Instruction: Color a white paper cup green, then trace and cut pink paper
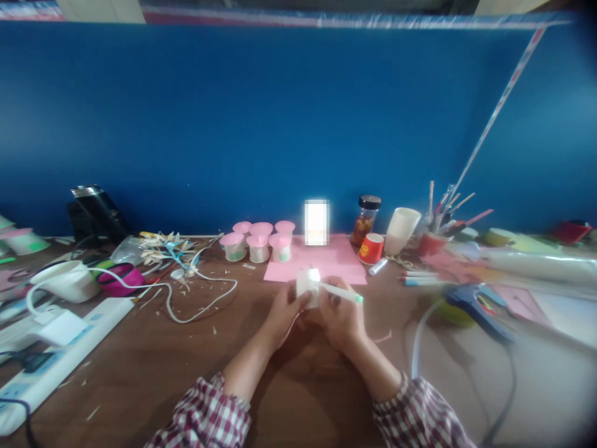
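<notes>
A blue partition stands behind a brown tabletop, over which both forearms extend in checked sleeves. Between the two hands is a small white piece, raised above the table. The left hand grasps it between thumb and fingers. The right hand grips a slender white pen, its green end pointing outward to the right; its other end lies at the white piece, though contact of the tip cannot be told. Just beyond the hands lies a pink sheet, with a bright, pixelated rectangle at its far edge. Beyond the left hand, six pink-topped cups stand in two rows. Beyond the right hand are a red cup, a dark-lidded jar and a tilted white cup. Farther right of that hand is a blue glue gun, blurred. Well left of the left hand are a magenta roll and a white power strip.
</notes>
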`<control>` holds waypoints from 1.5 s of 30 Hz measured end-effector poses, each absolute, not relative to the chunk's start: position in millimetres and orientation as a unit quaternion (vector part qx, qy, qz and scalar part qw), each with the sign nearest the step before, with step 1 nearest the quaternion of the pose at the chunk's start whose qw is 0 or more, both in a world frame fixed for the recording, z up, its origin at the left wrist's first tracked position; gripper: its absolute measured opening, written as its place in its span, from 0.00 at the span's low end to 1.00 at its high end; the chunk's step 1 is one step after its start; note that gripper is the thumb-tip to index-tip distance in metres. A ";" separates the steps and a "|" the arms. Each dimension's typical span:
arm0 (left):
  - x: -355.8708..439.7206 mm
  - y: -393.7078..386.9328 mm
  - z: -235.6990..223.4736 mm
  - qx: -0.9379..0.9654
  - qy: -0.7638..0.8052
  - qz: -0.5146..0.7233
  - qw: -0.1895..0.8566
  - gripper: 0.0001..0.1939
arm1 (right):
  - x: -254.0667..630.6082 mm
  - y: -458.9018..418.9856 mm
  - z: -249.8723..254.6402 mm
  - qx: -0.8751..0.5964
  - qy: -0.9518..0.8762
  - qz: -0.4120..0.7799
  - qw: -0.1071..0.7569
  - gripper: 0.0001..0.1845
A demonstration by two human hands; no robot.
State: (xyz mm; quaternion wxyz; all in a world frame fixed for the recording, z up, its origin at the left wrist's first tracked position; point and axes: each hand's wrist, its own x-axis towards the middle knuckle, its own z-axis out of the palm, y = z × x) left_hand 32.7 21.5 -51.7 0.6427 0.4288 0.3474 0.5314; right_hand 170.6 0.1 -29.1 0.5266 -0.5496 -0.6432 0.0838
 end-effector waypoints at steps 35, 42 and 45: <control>34.9 21.5 -47.9 0.401 0.355 0.541 0.649 0.23 | 169.0 -2.0 -26.1 -0.556 -0.649 0.080 0.513 0.10; 35.1 24.2 -53.5 0.393 0.342 0.551 0.652 0.22 | 170.1 -4.3 -18.0 -0.552 -0.589 0.138 0.574 0.08; 35.6 24.1 -53.1 0.400 0.331 0.554 0.651 0.22 | 169.8 -4.4 -17.4 -0.556 -0.584 0.139 0.575 0.08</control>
